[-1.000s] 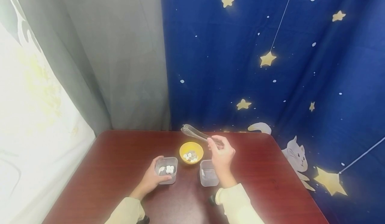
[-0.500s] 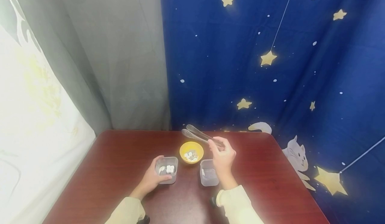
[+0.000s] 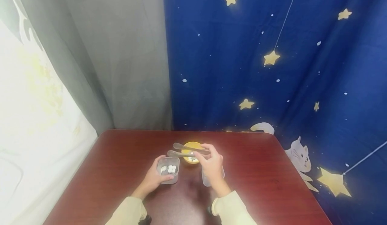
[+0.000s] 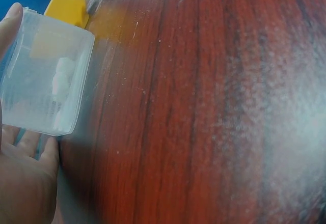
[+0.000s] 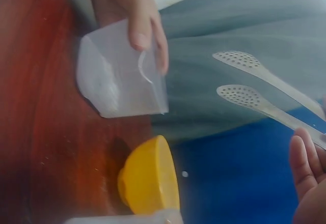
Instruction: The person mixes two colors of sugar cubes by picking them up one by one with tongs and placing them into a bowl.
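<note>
My left hand (image 3: 151, 178) grips a clear plastic container (image 3: 176, 163) by its side, thumb across the near wall. Several small white pieces (image 3: 171, 169) lie inside it; the left wrist view shows them only blurred through the container's wall (image 4: 41, 71). My right hand (image 3: 213, 167) pinches a pair of tongs (image 3: 180, 153) with perforated ends (image 5: 240, 95). The tongs' arms stand apart, with nothing visible between them. They pass above a yellow bowl (image 3: 193, 144), their tips near the left container's far rim. White and greyish pieces in the bowl are partly hidden by tongs and hand.
A second clear container (image 3: 206, 180) stands under my right hand, mostly hidden by it. The dark red table (image 3: 127, 151) ends at a back edge against grey and blue star-patterned curtains (image 3: 211, 84). The yellow bowl stands between and behind both containers.
My right hand has moved left and nearer with the tongs, from behind the bowl to above it, toward the left container. The left hand keeps its hold on the container.
</note>
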Motion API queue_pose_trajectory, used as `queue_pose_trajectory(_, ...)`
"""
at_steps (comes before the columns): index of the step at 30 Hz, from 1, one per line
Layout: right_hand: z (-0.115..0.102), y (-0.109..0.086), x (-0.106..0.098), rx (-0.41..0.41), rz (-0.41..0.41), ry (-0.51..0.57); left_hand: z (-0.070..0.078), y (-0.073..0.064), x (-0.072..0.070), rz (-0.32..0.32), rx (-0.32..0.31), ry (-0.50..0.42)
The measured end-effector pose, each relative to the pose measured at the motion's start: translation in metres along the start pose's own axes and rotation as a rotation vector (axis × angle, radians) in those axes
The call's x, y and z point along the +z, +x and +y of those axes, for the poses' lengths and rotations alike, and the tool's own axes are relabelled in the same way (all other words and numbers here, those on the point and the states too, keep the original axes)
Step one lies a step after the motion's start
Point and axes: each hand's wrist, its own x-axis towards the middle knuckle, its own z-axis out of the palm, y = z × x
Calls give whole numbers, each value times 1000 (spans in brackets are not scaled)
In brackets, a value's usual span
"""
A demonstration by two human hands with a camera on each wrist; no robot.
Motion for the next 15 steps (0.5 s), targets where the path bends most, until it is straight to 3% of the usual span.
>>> queue_pose_trajectory(4, 2, -6, 8, 15, -42, 6, 0, 0, 0, 0, 5, 0)
queue_pose_trajectory(9, 6, -9, 16, -3, -91, 99, 1, 0, 0, -4, 9, 7)
queue_pose_trajectory(15, 10, -11, 23, -76, -117, 6, 0, -1, -1, -9, 11, -14)
